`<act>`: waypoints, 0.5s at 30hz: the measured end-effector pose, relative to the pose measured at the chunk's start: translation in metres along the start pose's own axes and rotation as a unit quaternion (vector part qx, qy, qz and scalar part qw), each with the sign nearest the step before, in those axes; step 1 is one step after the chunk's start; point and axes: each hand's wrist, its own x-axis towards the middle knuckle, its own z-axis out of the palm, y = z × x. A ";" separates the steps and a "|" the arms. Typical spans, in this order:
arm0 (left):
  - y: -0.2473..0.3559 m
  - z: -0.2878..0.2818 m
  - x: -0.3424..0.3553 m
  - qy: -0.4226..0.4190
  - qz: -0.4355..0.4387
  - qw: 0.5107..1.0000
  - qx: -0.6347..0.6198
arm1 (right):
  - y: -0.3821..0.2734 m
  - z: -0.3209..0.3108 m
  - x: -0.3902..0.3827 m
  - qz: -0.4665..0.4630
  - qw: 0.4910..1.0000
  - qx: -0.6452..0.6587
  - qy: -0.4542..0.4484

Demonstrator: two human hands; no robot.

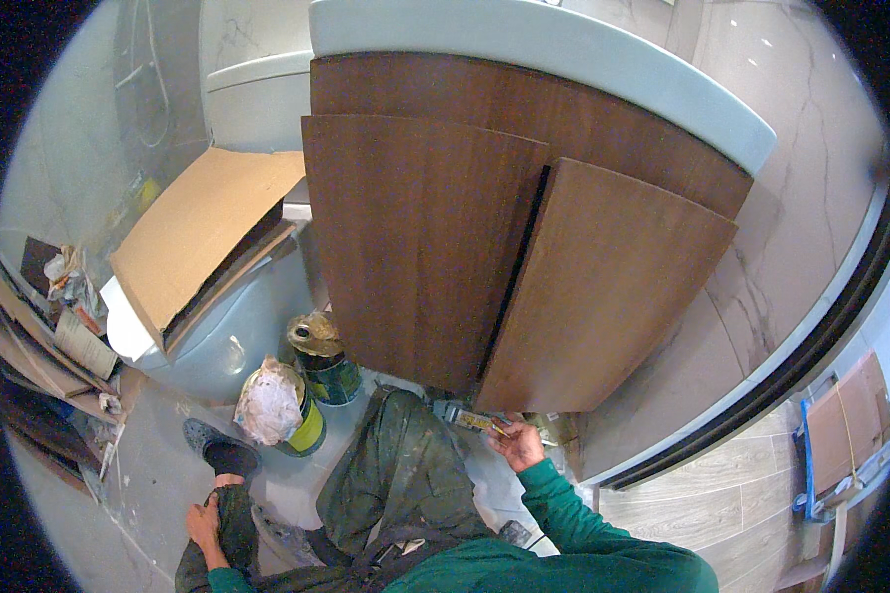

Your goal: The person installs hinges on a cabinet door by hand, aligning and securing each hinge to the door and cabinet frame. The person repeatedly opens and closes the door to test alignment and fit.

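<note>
I sit on the floor below a brown wooden vanity cabinet (pixel 435 237) with two doors under a white basin (pixel 563 59). My right hand (pixel 516 443) is raised just under the right door's lower edge and pinches a thin pencil-like tool (pixel 494 427), beside a small yellow-labelled tube (pixel 469 419) on the floor. My left hand (pixel 205 524) rests on my left knee, fingers curled on the trouser cloth and holding nothing separate. My green trouser legs (pixel 390 474) stretch out toward the cabinet.
Two paint cans stand left of my legs: a green can with a dented lid (pixel 321 356) and one stuffed with a white rag (pixel 277 405). A toilet covered with cardboard (pixel 203 232) is at left. Scrap boards (pixel 49 366) pile at far left. Wood-look flooring (pixel 721 494) lies right.
</note>
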 end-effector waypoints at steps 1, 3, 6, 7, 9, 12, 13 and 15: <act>-0.001 0.001 0.001 -0.001 -0.007 1.000 0.002 | 0.000 0.000 0.000 0.000 1.000 -0.012 0.006; -0.002 0.003 0.003 -0.002 -0.010 1.000 0.020 | 0.000 -0.001 0.001 0.002 1.000 -0.023 0.008; 0.000 0.001 0.002 -0.011 -0.011 0.999 0.036 | 0.001 -0.004 0.006 0.004 1.000 -0.019 -0.003; 0.002 -0.001 0.001 -0.015 -0.011 0.999 0.039 | 0.001 -0.006 0.008 0.003 1.000 -0.017 -0.007; 0.004 -0.004 -0.001 -0.021 -0.011 0.999 0.027 | 0.001 -0.007 0.012 0.003 1.000 -0.011 -0.017; 0.005 -0.006 -0.002 -0.025 -0.016 0.999 0.030 | 0.000 -0.007 0.015 0.002 0.999 -0.006 -0.033; 0.005 -0.006 -0.002 -0.021 -0.015 0.999 0.036 | -0.001 -0.006 0.015 -0.002 0.999 -0.010 -0.035; 0.003 -0.004 -0.001 -0.026 -0.014 0.999 0.030 | -0.004 -0.003 0.014 -0.009 0.999 -0.014 -0.039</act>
